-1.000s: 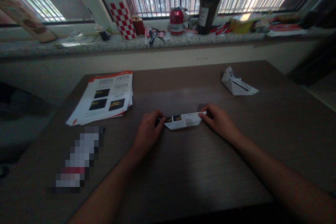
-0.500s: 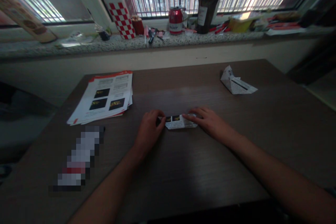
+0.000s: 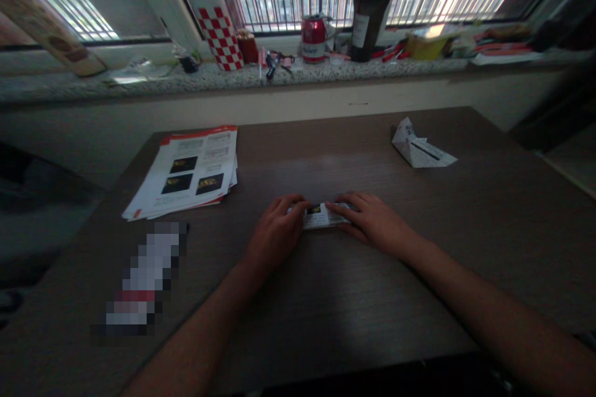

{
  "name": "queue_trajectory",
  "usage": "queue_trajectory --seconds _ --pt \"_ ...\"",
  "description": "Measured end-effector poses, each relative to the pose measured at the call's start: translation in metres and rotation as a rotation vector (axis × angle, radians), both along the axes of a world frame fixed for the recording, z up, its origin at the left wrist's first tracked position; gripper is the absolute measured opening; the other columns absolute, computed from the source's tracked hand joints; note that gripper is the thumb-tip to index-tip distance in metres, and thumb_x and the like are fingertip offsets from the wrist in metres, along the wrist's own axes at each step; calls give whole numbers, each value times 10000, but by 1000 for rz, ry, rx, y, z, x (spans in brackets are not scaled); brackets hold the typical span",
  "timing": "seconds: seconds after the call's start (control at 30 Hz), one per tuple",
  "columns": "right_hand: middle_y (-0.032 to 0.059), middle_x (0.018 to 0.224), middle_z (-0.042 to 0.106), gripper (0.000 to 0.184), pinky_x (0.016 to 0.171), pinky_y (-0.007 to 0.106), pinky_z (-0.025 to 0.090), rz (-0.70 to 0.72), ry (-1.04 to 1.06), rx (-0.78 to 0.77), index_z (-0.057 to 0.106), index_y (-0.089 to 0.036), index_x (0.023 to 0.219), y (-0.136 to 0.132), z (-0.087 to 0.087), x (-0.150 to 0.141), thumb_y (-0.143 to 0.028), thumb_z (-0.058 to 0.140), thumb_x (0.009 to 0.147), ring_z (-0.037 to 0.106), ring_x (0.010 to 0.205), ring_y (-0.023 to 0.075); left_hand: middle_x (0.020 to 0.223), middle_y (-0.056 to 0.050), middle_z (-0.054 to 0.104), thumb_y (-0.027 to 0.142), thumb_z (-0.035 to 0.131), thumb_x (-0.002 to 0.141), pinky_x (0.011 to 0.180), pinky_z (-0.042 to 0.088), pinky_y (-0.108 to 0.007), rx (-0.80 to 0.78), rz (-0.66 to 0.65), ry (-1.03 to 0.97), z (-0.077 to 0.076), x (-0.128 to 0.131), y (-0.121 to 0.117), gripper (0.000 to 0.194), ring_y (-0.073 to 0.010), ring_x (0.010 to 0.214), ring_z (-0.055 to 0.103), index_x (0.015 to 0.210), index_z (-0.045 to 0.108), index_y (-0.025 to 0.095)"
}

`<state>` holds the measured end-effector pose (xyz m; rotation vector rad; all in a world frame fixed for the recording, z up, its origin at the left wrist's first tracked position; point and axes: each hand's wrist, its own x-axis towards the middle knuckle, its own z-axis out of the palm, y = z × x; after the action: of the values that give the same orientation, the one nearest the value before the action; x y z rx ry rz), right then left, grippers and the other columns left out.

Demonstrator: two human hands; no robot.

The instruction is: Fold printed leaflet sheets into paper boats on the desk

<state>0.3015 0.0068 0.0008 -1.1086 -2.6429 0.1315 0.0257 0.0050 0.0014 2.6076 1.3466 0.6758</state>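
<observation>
A small folded sheet of paper (image 3: 317, 218), printed with text and dark pictures, lies flat on the brown table. My left hand (image 3: 277, 231) grips its left end, with the fingers curled over the top edge and the thumb side along the near edge. At the right end, my right hand (image 3: 378, 221) has its index finger across the paper and its thumb along the near edge. Both hands cover the ends of the strip, so only its middle shows.
Back left lies a stack of printed sheets (image 3: 212, 158). In front of it is a pixelated phone-like object (image 3: 146, 270). A folded paper shape (image 3: 421, 150) stands back right. On the windowsill are a checkered bottle (image 3: 221, 37), a red can (image 3: 313, 40) and a dark drink cup (image 3: 367, 25).
My left hand has slid right and inward over the paper, hiding more of its left end. The thumb of my right hand now shows along the near edge.
</observation>
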Motion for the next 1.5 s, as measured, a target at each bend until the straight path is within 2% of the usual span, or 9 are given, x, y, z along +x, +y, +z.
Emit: queue_trajectory --seconds 0.1,0.17,0.4,0.57,0.83,0.97,1.17,1.3,1.5 --pt "159 1431 615 495 1037 548 523 -15 -6 25 508 -255 1554 1 -3 1 -334 556 1067 576 1294 338 1440 -97 612 173 542 1054 1095 527 -477 -36 -140 16 -1 5 -6 395 -277 1296 592 1445 556 227" --pt "160 1427 623 486 1034 555 525 -16 4 35 524 -254 1539 1 -4 1 -317 570 1059 581 1297 340 1474 -103 603 205 583 1045 1101 526 -514 -58 -161 45 -3 7 -8 462 -293 1314 595 1501 507 226" --pt "148 1440 640 436 1068 528 525 4 28 61 576 -224 1480 -2 -8 -3 -251 585 1045 608 1309 316 1486 -120 611 153 570 1043 1081 545 -506 -103 -162 131 -6 8 -9 476 -299 1304 625 1512 514 215" --pt "162 1411 658 417 1035 528 549 0 -10 43 587 -193 1466 -6 -5 -6 -231 563 1051 639 1264 318 1489 -118 611 132 544 1049 1070 548 -510 -98 -158 171 -3 9 -11 468 -303 1323 616 1506 526 230" --pt "159 1403 660 399 1030 538 551 -26 -14 35 599 -204 1452 -10 -2 -10 -288 546 1066 639 1255 319 1504 -109 606 70 514 1042 1094 531 -522 -76 -170 177 -1 9 -14 507 -297 1351 604 1510 520 264" --pt "178 1426 640 430 1047 532 544 -46 -58 45 595 -164 1457 -14 -2 -12 -335 555 1065 617 1286 334 1519 -125 589 54 524 1030 1110 527 -496 -58 -184 203 -1 10 -16 494 -298 1372 587 1492 540 228" --pt "175 1532 575 505 1146 575 473 -54 -62 27 528 -154 1528 -19 -6 -10 -398 487 1088 545 1397 338 1561 -147 548 121 506 1056 1168 478 -502 -57 -207 250 0 11 -19 474 -315 1445 510 1529 493 153" --pt "143 1635 475 581 1230 557 388 -46 -18 -9 432 -185 1604 -18 -12 -8 -440 482 1084 439 1506 322 1597 -133 517 198 452 1091 1223 414 -498 -82 -192 252 -1 12 -21 460 -298 1488 469 1548 475 156" --pt "133 1706 344 700 1283 536 305 -48 -17 -41 249 -176 1682 -17 -16 -8 -495 444 1090 305 1584 294 1700 -121 358 375 447 1104 1291 297 -501 -128 -141 268 -7 11 -26 594 -284 1580 320 1648 321 173"
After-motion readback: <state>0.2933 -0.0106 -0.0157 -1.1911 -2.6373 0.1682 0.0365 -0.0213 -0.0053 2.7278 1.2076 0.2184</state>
